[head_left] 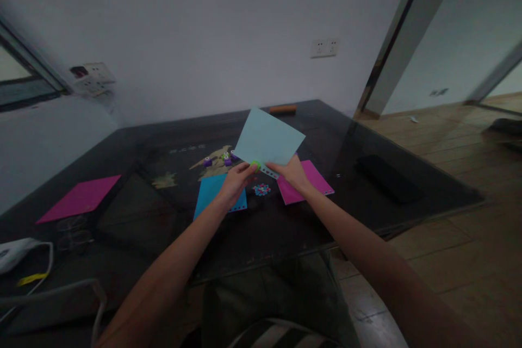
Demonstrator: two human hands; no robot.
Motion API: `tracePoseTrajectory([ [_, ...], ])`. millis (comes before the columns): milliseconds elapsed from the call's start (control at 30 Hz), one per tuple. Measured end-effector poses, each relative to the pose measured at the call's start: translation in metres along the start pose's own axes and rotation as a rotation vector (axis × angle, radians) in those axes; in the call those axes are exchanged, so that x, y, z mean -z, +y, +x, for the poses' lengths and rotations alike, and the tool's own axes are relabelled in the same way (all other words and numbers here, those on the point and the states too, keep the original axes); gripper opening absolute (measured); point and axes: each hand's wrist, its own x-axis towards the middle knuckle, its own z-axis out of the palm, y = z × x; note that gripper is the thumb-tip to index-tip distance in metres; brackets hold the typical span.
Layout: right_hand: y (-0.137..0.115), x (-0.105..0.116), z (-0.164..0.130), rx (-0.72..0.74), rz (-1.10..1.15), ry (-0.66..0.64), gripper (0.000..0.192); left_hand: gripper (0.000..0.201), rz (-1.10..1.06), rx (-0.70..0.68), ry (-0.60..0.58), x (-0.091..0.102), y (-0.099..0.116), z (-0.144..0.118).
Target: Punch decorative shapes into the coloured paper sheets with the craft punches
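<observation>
Both hands (235,180) (292,172) hold the pale blue sheet (268,140) by its lower edge.

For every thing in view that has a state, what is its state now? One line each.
Light blue paper sheet: lifted off the table, punched along its lower edge.
Small green punch: on the sheet's edge, pinched by left hand.
Right hand: gripping the sheet.
Bright blue paper sheet: flat on table.
Magenta paper sheet: flat.
</observation>
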Motion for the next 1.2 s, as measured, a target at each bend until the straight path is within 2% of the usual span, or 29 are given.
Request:
tracePoseTrajectory([
  [233,0.0023,0.0002,-0.0001,-0.011,-0.009,0.014,0.037,0.019,0.038,0.001,-0.003,0.0015,-0.0006,0.0000],
  [467,0.0007,-0.0007,-0.0009,-0.010,0.012,0.035,0.035,0.026,0.020,0.020,0.019,-0.0003,0.0020,-0.0006],
  [800,0.0045,0.0001,-0.0008,-0.003,-0.005,0.025,0.040,0.019,0.036,0.021,0.011,-0.0019,0.0033,-0.0018],
  [1200,0.0037,0.0000,-0.0017,-0.016,-0.014,0.011,0.039,0.024,0.085,-0.006,0.019,0.0006,0.0014,-0.0009],
])
